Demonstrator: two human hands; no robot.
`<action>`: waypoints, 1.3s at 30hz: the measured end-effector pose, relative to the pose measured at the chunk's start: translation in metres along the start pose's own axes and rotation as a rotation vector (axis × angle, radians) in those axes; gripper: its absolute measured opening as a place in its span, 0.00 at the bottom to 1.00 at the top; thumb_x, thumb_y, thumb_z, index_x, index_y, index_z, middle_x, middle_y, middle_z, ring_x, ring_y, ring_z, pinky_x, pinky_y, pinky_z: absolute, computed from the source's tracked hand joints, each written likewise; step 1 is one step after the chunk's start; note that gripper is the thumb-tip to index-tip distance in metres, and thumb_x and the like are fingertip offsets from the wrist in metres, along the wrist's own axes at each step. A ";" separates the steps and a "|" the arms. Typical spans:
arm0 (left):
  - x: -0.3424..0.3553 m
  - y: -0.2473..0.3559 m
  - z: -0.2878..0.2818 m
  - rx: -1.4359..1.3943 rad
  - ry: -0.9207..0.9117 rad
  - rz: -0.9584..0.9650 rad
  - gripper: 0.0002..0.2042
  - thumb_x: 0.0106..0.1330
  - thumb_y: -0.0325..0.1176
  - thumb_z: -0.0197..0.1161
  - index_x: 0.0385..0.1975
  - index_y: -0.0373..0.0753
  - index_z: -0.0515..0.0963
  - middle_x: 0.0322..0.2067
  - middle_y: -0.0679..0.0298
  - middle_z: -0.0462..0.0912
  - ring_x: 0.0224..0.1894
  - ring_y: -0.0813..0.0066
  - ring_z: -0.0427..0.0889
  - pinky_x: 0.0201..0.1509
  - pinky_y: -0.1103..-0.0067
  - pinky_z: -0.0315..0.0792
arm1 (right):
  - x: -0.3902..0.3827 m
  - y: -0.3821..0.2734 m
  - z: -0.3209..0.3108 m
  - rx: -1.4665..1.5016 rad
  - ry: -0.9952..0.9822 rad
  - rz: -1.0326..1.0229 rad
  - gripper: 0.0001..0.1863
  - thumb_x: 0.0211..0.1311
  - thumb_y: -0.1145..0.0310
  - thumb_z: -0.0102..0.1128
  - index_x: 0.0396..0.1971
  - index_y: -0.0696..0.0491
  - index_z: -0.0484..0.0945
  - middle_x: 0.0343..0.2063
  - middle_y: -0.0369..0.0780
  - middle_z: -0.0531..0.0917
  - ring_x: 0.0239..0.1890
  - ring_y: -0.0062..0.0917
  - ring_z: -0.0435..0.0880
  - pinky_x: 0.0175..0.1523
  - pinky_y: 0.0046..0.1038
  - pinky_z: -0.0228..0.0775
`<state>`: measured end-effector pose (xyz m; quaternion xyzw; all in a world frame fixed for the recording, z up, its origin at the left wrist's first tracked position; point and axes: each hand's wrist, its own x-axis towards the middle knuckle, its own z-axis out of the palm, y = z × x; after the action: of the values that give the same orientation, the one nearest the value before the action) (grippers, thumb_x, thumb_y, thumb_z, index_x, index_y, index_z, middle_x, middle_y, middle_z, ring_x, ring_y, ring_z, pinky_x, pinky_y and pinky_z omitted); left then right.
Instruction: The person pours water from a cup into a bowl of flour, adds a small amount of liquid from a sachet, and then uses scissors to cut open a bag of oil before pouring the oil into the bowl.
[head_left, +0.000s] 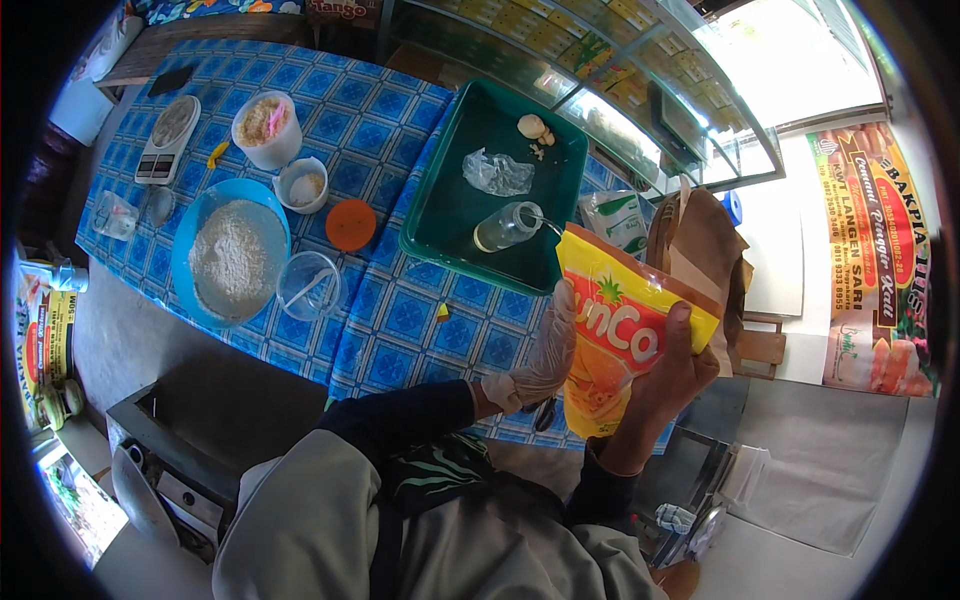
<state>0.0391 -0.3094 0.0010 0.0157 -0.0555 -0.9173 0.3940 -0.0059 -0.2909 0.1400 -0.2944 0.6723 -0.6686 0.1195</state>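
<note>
My gloved left hand (540,362) grips the left side of a yellow-orange pouch (610,370), and my bare right hand (680,365) holds its right side. The pouch is tilted, its upper left corner over the green tray (430,225). A thin shiny stream runs from that corner to a glass jar (505,228) with pale yellow liquid inside the tray. A crumpled clear bag (497,172) and pale round pieces (532,128) lie behind the jar. A white packet (612,215) and brown paper (700,245) are right of the tray.
The blue checked table (370,330) holds a blue bowl of flour (230,250), clear jug (310,285), orange lid (350,225), small cup (300,187), white tub (265,130), kitchen scale (162,150) and clear cup (113,215). A glass display case (640,70) stands behind the tray.
</note>
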 end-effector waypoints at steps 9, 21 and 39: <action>0.002 0.002 0.011 0.047 0.059 -0.026 0.39 0.65 0.70 0.44 0.62 0.40 0.62 0.56 0.57 0.74 0.57 0.67 0.78 0.59 0.73 0.76 | -0.002 -0.009 0.003 -0.047 -0.007 0.013 0.19 0.59 0.59 0.70 0.35 0.63 0.81 0.27 0.41 0.86 0.25 0.21 0.87 0.33 0.20 0.81; 0.002 0.003 0.010 0.038 0.031 -0.010 0.39 0.66 0.70 0.43 0.63 0.40 0.60 0.57 0.56 0.73 0.58 0.67 0.77 0.60 0.72 0.76 | 0.001 -0.007 0.005 -0.051 -0.030 0.010 0.19 0.60 0.59 0.69 0.35 0.64 0.82 0.27 0.42 0.87 0.27 0.22 0.88 0.34 0.21 0.81; 0.005 -0.001 0.009 0.002 0.065 -0.009 0.40 0.64 0.71 0.43 0.61 0.39 0.62 0.54 0.56 0.76 0.54 0.66 0.80 0.56 0.72 0.79 | 0.000 -0.010 0.009 -0.071 -0.026 0.021 0.19 0.60 0.59 0.70 0.34 0.63 0.82 0.27 0.41 0.87 0.25 0.22 0.88 0.33 0.20 0.81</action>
<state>0.0346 -0.3114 0.0096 0.0459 -0.0435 -0.9180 0.3916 0.0011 -0.2975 0.1495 -0.3001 0.6970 -0.6392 0.1248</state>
